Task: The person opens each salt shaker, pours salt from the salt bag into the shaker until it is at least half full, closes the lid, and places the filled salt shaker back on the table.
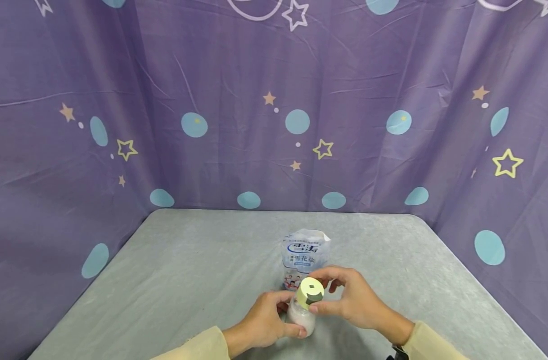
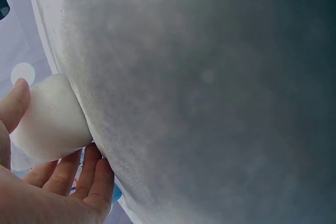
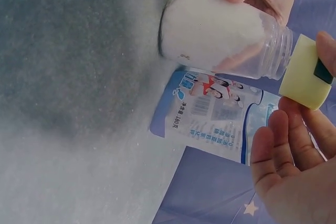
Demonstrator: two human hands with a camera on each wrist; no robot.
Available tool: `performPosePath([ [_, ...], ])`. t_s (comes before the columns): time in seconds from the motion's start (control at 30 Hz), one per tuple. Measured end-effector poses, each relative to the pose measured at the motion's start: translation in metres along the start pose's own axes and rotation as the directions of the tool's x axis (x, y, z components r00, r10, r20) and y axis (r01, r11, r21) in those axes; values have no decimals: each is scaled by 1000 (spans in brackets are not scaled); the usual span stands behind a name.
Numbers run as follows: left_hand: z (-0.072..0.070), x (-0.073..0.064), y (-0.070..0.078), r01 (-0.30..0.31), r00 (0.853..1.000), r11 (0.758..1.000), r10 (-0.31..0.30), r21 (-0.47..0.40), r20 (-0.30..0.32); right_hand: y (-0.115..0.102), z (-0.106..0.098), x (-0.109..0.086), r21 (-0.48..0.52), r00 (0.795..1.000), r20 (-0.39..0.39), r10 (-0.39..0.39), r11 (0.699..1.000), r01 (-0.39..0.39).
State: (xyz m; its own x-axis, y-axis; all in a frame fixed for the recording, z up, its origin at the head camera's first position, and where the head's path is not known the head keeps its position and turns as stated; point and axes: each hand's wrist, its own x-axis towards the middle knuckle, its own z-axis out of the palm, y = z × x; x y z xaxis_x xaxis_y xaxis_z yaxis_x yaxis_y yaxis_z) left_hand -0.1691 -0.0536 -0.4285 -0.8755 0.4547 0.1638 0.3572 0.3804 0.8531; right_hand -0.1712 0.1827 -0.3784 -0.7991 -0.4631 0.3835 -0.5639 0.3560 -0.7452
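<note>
My left hand grips a clear jar filled with white grains, its thumb on one side and its fingers on the other. The jar stands upright on the table. A pale yellow shaker cap with a dark green flap is pinched between the thumb and fingers of my right hand. In the right wrist view the cap sits tilted at the jar's mouth, and the neck threads show below it. Just behind the jar is a blue-and-white salt bag, its lower part partly hidden by the jar and right hand.
A grey cloth covers the table. Purple curtains with stars and blue dots hang along the back and both sides. A dark band shows at the right wrist.
</note>
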Motion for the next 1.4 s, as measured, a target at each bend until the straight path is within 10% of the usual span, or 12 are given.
performPosePath([
  [1.4,-1,1,3,35,999,999,-34,-10,31,-1,10,5,-59,999,43,2,998,0],
])
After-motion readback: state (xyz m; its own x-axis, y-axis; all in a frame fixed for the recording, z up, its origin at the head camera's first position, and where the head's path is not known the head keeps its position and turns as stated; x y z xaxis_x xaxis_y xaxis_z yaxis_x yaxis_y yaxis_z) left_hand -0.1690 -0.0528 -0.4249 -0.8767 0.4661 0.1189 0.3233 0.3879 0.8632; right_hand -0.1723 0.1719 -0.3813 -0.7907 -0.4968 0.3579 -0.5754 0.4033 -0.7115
